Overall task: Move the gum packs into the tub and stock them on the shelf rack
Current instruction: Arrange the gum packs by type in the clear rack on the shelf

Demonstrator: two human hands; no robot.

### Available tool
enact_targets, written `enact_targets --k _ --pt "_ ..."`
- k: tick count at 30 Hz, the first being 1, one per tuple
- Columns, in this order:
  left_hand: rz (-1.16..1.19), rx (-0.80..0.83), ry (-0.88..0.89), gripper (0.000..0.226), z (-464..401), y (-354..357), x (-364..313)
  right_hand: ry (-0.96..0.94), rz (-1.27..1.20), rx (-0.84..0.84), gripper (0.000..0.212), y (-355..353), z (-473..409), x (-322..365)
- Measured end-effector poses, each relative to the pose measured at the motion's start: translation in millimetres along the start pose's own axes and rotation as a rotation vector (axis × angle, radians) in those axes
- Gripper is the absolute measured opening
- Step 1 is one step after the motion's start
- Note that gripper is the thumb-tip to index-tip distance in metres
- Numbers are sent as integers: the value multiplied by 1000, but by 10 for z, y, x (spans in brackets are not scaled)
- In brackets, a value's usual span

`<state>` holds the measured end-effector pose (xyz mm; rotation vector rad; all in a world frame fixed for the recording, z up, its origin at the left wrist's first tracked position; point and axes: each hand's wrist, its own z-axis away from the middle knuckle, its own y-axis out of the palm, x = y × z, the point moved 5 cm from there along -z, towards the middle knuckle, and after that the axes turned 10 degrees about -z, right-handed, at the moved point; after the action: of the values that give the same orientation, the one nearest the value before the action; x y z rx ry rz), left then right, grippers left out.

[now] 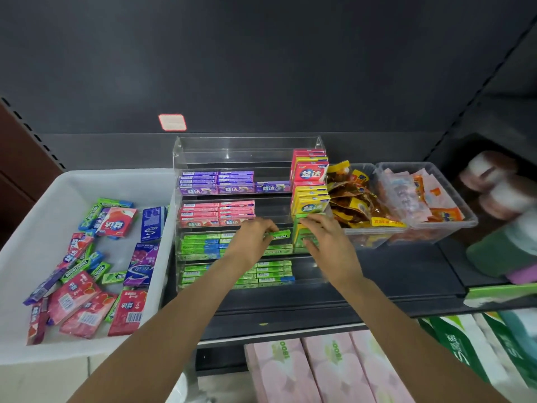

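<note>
Two hands are in view, the left hand (255,237) and the right hand (325,239). One white tub (43,199) sits at nine o'clock, one clear rack (247,146) at centre with four tiers, and two clear bins (453,196) at three o'clock.

A dark shelf (392,274) runs across the view, backed by a dark panel; a clear acrylic tiered rack (247,152) stands on it near the middle, its steps lined with purple, pink and green gum packs; just right of the rack sit two clear plastic bins (453,225) side by side, touching, holding snack packets; a white tub (87,181) of loose gum packs sits against the rack's left side; whether it rests on the shelf is unclear.
</note>
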<state>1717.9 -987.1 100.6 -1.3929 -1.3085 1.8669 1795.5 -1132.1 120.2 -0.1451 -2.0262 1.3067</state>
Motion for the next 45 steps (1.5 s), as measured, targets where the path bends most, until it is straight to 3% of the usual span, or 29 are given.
enact_targets --k 4,8,16,31,41,45 --pt "-145 131 48 27 -75 124 -27 10 -21 12 40 -10 6 -29" --pt "-149 207 75 26 -76 149 -21 17 -34 13 40 -2 7 -38" --pt "-303 182 138 29 -45 95 -46 -1 -26 9 39 -25 2 -22" --pt "-379 254 24 36 -80 180 -44 73 4 85 37 -53 -65 75" --pt "-287 132 80 27 -30 58 -75 68 -7 99 36 -109 -101 104" --pt "-149 -30 68 23 141 -147 -80 37 -65 63 34 -151 -79 253"
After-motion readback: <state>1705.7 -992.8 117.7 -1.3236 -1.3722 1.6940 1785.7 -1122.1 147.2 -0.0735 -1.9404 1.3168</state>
